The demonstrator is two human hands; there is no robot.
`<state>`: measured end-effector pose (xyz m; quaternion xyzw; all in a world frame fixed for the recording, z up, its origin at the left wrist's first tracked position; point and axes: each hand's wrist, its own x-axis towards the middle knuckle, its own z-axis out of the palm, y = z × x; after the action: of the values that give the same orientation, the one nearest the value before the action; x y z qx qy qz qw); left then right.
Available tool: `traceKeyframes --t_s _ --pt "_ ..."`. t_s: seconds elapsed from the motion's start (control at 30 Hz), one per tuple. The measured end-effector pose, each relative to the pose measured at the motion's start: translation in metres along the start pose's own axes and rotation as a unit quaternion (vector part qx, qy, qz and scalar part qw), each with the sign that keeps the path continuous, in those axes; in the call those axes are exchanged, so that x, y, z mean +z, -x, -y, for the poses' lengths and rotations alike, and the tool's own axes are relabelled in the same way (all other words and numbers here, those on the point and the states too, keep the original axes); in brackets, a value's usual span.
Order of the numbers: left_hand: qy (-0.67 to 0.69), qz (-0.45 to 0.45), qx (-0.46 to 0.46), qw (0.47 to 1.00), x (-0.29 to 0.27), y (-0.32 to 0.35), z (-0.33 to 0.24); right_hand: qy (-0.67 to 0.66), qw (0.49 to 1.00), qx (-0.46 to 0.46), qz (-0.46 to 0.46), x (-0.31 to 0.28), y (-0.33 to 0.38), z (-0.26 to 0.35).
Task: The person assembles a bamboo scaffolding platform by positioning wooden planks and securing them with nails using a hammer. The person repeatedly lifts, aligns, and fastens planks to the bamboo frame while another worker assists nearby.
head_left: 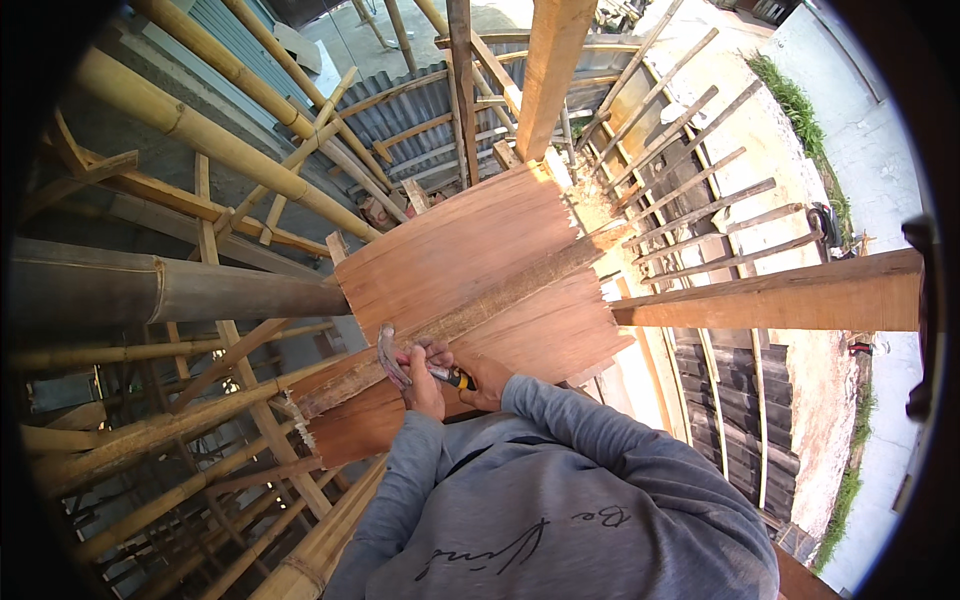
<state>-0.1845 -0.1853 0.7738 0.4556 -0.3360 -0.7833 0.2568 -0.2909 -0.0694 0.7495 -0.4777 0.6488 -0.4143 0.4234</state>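
Note:
Both my hands meet over a reddish plywood panel point(450, 250) that a rough wooden batten point(520, 285) crosses on a diagonal. My right hand point(487, 378) grips the yellow-and-black handle of a claw hammer point(390, 357). My left hand point(424, 383) is closed around the hammer's shaft just behind the steel head. The head rests against the batten near the panel's lower left edge. Grey sleeves cover both forearms.
Thick bamboo scaffold poles point(200, 130) cross on the left, with a big dark one point(200, 290) running horizontally. A timber beam point(780, 298) juts in from the right and another point(550, 70) from the top. Below lie corrugated roofing point(420, 110), roof battens point(700, 200) and dark tiles point(740, 400).

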Motion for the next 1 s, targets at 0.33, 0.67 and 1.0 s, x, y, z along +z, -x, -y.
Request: traceKeyframes --t_s 0.33,0.67,1.0 --pt "-0.74 0.113 0.158 0.643 0.007 -0.054 0.03 -0.177 0.867 0.266 -0.382 -0.057 0.106 -0.05" --pt "-0.84 0.095 0.106 0.524 0.005 -0.117 0.077 -0.151 0.786 0.388 -0.458 -0.037 0.23 -0.053" --pt "-0.84 0.079 0.139 0.518 0.008 -0.116 0.075 0.05 0.855 0.353 -0.376 -0.001 0.249 -0.056"
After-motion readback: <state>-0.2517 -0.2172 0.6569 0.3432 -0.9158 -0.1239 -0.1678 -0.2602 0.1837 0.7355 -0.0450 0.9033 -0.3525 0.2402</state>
